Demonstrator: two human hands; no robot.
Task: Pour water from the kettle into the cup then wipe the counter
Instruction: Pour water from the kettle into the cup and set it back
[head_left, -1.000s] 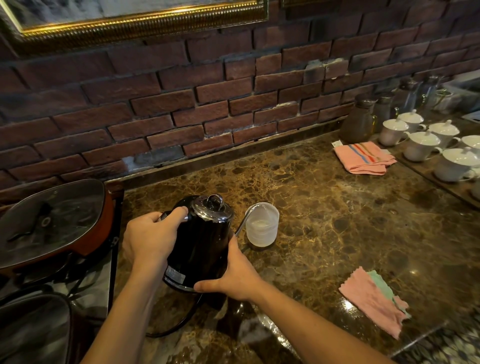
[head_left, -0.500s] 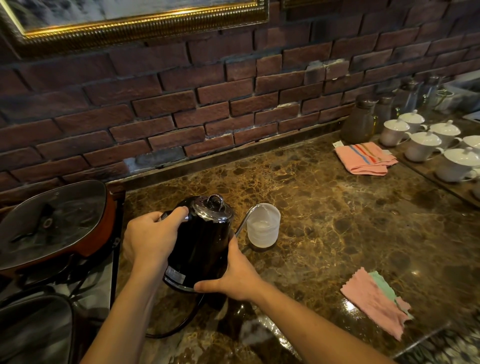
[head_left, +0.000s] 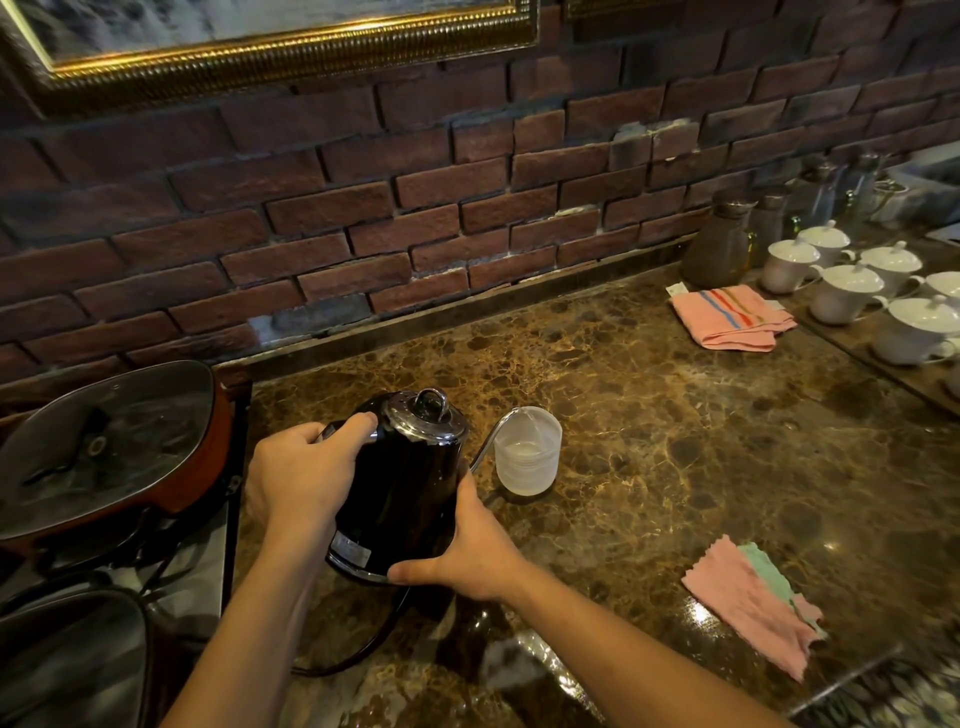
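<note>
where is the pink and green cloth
In the head view, the pink and green cloth lies flat on the counter at lower right, to the right of the right hand, apart from the kettle and cup.

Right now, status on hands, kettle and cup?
Left hand grips kettle handle, right hand cups its base. Spout tip over cup, water inside. Nothing blocking; pink cloth lies apart.
</note>
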